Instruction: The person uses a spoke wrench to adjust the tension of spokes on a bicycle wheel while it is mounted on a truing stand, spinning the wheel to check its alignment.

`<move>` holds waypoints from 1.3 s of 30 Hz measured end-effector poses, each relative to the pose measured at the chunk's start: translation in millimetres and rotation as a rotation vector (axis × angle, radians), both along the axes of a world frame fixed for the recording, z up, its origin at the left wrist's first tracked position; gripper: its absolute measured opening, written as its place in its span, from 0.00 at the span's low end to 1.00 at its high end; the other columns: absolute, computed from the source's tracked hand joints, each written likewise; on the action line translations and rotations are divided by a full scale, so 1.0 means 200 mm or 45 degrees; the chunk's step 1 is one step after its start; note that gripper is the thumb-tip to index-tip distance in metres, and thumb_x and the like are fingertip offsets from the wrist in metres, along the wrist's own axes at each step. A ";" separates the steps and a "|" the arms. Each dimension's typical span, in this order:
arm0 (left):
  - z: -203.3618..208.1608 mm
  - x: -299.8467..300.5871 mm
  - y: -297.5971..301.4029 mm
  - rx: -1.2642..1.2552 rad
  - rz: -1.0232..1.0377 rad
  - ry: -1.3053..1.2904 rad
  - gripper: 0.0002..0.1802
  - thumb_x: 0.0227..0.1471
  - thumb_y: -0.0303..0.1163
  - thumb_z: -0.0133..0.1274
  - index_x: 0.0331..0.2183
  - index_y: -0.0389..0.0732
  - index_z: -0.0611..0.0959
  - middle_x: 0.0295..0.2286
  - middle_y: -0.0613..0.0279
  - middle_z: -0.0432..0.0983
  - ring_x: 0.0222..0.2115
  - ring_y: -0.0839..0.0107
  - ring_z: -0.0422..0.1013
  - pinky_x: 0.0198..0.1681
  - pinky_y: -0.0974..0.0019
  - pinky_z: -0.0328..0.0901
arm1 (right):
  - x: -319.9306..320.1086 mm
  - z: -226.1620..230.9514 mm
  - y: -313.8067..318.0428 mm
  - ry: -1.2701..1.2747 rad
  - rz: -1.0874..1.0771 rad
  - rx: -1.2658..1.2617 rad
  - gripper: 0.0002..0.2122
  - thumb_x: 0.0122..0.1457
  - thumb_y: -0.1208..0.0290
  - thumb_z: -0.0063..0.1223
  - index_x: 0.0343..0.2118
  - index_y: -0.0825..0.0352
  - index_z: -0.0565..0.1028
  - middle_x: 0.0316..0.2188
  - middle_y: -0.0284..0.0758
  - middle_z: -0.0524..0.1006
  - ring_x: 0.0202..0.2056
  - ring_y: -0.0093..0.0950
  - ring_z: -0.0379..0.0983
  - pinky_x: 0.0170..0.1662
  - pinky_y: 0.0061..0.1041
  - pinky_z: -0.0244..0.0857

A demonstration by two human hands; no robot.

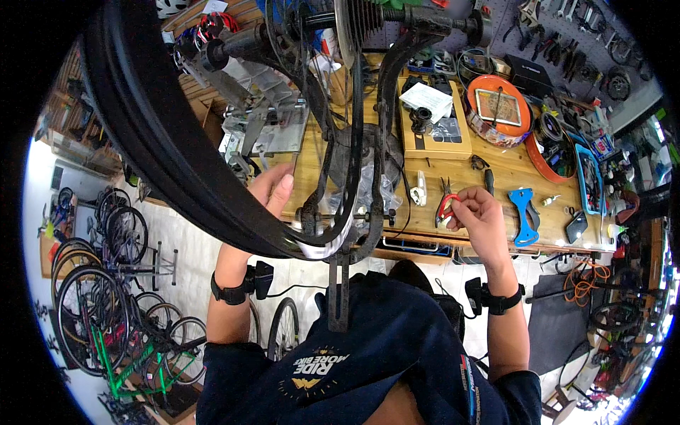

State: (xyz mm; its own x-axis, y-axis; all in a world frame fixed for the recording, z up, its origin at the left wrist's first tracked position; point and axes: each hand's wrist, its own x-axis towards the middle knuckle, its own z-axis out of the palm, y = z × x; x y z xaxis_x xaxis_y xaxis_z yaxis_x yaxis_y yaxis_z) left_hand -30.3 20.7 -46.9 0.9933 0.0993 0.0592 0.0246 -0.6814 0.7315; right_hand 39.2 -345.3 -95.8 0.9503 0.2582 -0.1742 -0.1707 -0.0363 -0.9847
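A black bicycle wheel (152,149) sits in a dark metal truing stand (386,92) close in front of me, its rim curving across the left half of the view. My left hand (273,190) is beside the rim with thumb and fingers apart, and nothing shows in it; part of it lies behind the wheel. At the bench's front edge, my right hand (478,214) has its fingers closed on the handles of small red-handled pliers (445,203), whose dark jaws point away from me. A white and dark small tool (418,189) lies just left of the pliers.
Right of my right hand are a blue tool (523,216) and a dark phone-like slab (576,226). Farther back on the wooden bench (453,173) stand a cardboard box (440,145) and orange round trays (498,110). Bicycles (106,312) fill the floor at left.
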 end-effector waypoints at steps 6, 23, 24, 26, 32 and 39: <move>-0.18 -0.12 0.04 -0.211 0.125 0.226 0.23 0.61 0.47 0.50 0.34 0.32 0.80 0.24 0.64 0.73 0.26 0.76 0.68 0.31 0.69 0.64 | -0.01 -0.01 -0.03 0.007 0.058 -0.030 0.05 0.62 0.76 0.51 0.37 0.72 0.71 0.24 0.32 0.76 0.23 0.18 0.73 0.28 0.17 0.67; -0.31 -0.15 -0.10 -1.052 0.246 0.008 0.16 0.60 0.40 0.53 0.28 0.38 0.75 0.20 0.72 0.68 0.20 0.83 0.61 0.23 0.75 0.57 | -0.19 -0.01 0.08 -0.037 0.076 -0.029 0.04 0.62 0.78 0.51 0.36 0.72 0.71 0.24 0.33 0.77 0.22 0.19 0.72 0.27 0.17 0.68; -0.31 -0.16 -0.11 -1.043 0.235 -0.028 0.16 0.60 0.40 0.53 0.27 0.37 0.75 0.20 0.72 0.67 0.20 0.83 0.59 0.23 0.75 0.56 | -0.21 -0.02 0.09 -0.037 0.062 -0.021 0.03 0.62 0.78 0.51 0.36 0.72 0.71 0.24 0.33 0.77 0.22 0.19 0.72 0.27 0.17 0.68; -0.28 -0.16 -0.12 -0.912 0.228 -0.039 0.16 0.60 0.40 0.53 0.27 0.37 0.75 0.20 0.72 0.66 0.20 0.82 0.59 0.23 0.74 0.56 | -0.25 -0.05 0.12 -0.044 0.017 -0.023 0.03 0.62 0.78 0.50 0.35 0.72 0.71 0.23 0.33 0.77 0.22 0.19 0.72 0.27 0.17 0.67; -0.28 -0.15 -0.08 -0.814 0.120 -0.002 0.16 0.60 0.40 0.52 0.29 0.35 0.74 0.20 0.68 0.69 0.21 0.81 0.61 0.24 0.73 0.58 | -0.39 -0.14 0.19 -0.003 -0.136 -0.039 0.03 0.62 0.78 0.50 0.36 0.71 0.71 0.25 0.35 0.78 0.22 0.19 0.72 0.26 0.17 0.66; -0.31 -0.13 -0.03 -1.021 -0.006 0.059 0.15 0.60 0.38 0.54 0.31 0.35 0.74 0.22 0.67 0.71 0.22 0.82 0.64 0.25 0.74 0.61 | -0.48 -0.16 0.14 0.058 -0.288 -0.085 0.05 0.63 0.75 0.50 0.38 0.71 0.72 0.26 0.33 0.78 0.23 0.18 0.72 0.28 0.16 0.66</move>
